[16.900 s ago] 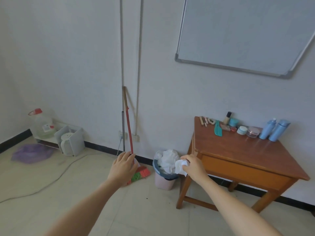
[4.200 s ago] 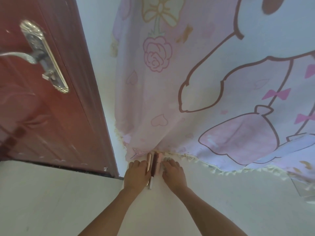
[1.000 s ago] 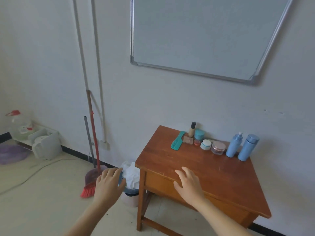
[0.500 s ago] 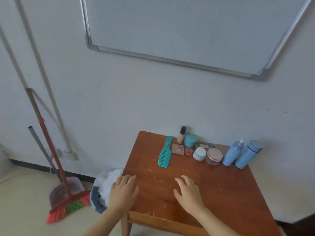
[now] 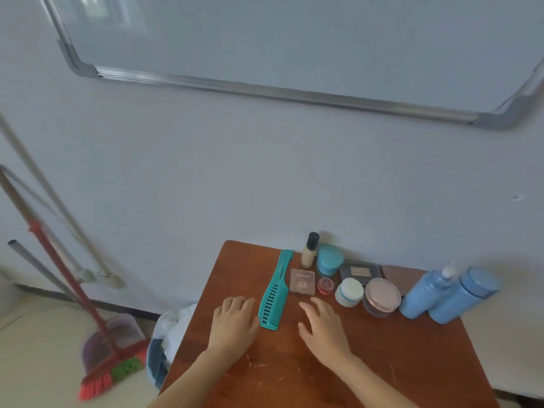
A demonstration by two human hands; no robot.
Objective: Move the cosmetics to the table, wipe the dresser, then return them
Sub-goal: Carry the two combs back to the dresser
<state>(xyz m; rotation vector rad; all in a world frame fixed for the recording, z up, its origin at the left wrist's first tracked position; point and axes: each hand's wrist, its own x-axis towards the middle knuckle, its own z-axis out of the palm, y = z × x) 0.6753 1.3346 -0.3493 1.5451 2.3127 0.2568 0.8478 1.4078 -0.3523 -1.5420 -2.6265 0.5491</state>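
My left hand (image 5: 234, 325) and right hand (image 5: 322, 328) are over the brown table (image 5: 412, 363) by the white wall (image 5: 206, 172), fingers loose, holding nothing, comb (image 5: 275, 293) between.

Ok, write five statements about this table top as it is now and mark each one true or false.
1. The teal comb lies between the left hand and the right hand. True.
2. The right hand grips a jar. False: it is open and holds nothing, and so is the left hand.
3. Two blue bottles stand at the right end of the row of cosmetics. True.
4. The comb stands upright in a cup. False: it lies flat on the wooden table.
5. The broom stands to the right of the table. False: it leans against the wall on the left.
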